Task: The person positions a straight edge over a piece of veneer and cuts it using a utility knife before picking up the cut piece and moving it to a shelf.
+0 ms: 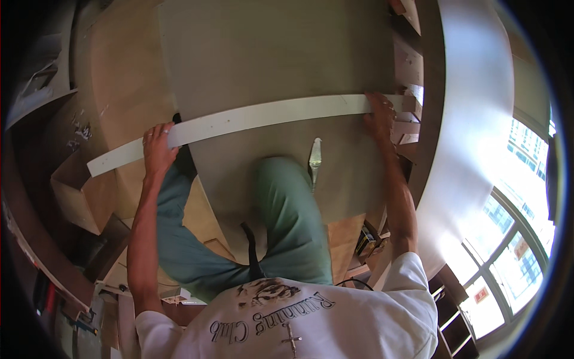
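Observation:
A long white strip (pixel 251 118), straight-edged and slightly bowed by the lens, lies across a large grey-brown sheet (pixel 275 54). My left hand (pixel 158 145) grips it near its left end, fingers over the far edge. Toward the other end, my right hand (pixel 381 117) holds the strip with its fingers curled over it. On the sheet, just beside my bent knee (pixel 290 197), rests a slim silvery tool (pixel 315 154) with a narrow tip; its exact kind is unclear. My knee is on the sheet.
Tan board (pixel 122 78) shows left of the sheet, with an open wooden box shape (pixel 84 191) below it. A tall pale panel (pixel 472 119) stands at the right, before a window (pixel 508 239). Wooden compartments (pixel 454 311) are at the lower right.

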The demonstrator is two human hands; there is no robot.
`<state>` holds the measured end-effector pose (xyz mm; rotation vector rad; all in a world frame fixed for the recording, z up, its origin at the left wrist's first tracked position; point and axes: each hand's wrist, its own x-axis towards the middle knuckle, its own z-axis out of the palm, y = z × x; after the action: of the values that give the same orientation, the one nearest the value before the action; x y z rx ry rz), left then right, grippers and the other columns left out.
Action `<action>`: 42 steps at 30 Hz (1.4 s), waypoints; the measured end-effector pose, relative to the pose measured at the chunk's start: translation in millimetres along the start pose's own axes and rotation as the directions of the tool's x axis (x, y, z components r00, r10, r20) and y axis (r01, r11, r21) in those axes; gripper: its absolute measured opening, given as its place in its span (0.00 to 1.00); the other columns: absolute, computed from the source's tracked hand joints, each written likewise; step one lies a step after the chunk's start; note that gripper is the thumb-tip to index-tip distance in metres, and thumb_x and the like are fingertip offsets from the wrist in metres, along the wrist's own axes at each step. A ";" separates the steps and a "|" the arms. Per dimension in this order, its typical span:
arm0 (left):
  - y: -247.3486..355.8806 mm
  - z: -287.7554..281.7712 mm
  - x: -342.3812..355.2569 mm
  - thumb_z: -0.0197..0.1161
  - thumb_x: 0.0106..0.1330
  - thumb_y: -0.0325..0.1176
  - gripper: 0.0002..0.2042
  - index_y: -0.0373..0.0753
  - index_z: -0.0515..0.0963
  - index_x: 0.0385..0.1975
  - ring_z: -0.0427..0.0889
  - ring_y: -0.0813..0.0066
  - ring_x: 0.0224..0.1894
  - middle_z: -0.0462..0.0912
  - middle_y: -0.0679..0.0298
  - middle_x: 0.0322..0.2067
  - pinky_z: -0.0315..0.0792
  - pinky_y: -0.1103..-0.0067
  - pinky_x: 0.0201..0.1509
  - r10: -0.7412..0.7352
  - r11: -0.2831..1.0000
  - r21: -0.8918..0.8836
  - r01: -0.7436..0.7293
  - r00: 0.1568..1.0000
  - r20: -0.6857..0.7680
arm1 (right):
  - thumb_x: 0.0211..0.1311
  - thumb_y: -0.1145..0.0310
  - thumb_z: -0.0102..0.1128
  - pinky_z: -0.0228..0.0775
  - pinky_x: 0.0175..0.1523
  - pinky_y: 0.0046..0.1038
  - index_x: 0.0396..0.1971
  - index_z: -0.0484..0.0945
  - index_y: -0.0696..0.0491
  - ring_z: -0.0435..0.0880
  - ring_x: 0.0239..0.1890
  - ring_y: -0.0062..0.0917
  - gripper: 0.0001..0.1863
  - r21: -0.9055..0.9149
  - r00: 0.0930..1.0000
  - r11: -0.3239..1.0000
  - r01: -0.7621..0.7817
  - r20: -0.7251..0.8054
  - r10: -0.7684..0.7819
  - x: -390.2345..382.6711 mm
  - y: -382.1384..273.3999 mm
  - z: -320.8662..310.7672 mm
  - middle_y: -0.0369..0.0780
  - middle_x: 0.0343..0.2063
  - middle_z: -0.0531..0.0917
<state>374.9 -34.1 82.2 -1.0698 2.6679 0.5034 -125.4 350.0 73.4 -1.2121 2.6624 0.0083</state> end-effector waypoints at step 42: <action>-1.6 2.7 10.9 0.73 0.49 0.19 0.32 0.40 0.75 0.59 0.72 0.52 0.62 0.78 0.57 0.57 0.68 0.62 0.69 -0.005 0.998 -0.068 0.003 0.999 -0.033 | 0.51 0.74 0.70 0.61 0.67 0.51 0.67 0.71 0.41 0.69 0.66 0.45 0.40 0.093 0.988 0.994 -0.062 -0.135 0.074 -12.7 -10.2 -12.6 0.45 0.65 0.70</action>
<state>368.5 -40.9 75.8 -1.1110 2.6945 0.5851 -112.1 351.5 89.1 -1.1325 2.7891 -0.1878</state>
